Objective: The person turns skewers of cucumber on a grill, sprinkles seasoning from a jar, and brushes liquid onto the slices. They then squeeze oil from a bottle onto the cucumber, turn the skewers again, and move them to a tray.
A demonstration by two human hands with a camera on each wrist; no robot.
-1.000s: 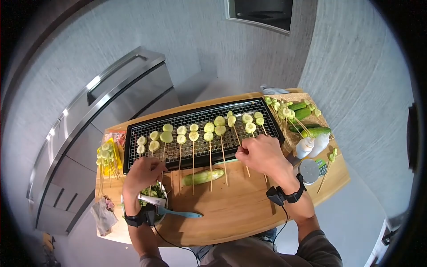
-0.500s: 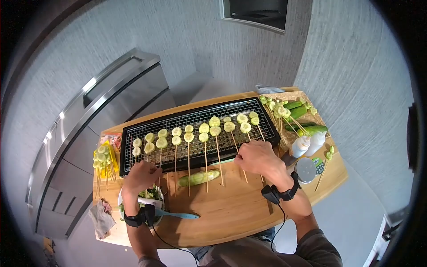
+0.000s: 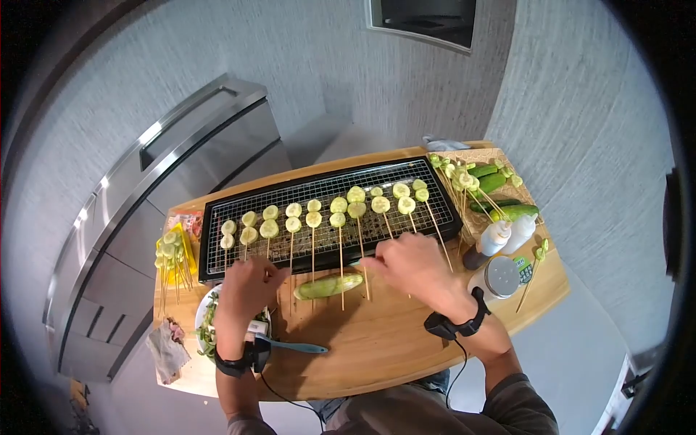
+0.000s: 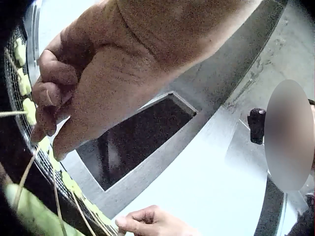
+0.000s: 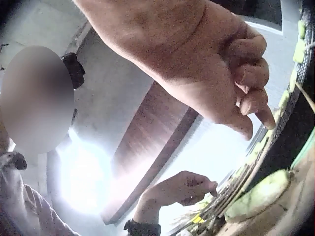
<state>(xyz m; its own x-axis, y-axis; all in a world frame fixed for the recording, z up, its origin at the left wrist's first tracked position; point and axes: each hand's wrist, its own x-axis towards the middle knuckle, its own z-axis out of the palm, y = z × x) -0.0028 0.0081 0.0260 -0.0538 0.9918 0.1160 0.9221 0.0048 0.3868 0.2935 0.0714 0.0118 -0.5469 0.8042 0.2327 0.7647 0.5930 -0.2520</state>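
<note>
Mid-frame, the left hand (image 3: 246, 288) and right hand (image 3: 417, 267) are empty, fingers loosely curled. The skewers (image 3: 343, 301), likely light and stiff, want pinching low.

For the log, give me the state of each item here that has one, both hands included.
Left hand: loosely curled, nothing visibly held
Right hand: same
Cucumber skewers: threaded, laid on the grill
Grill: loaded; heat cannot be told
Front cucumber: unsliced
Bowl: holding greens
Brush: lying down
Jar: lid on
</note>
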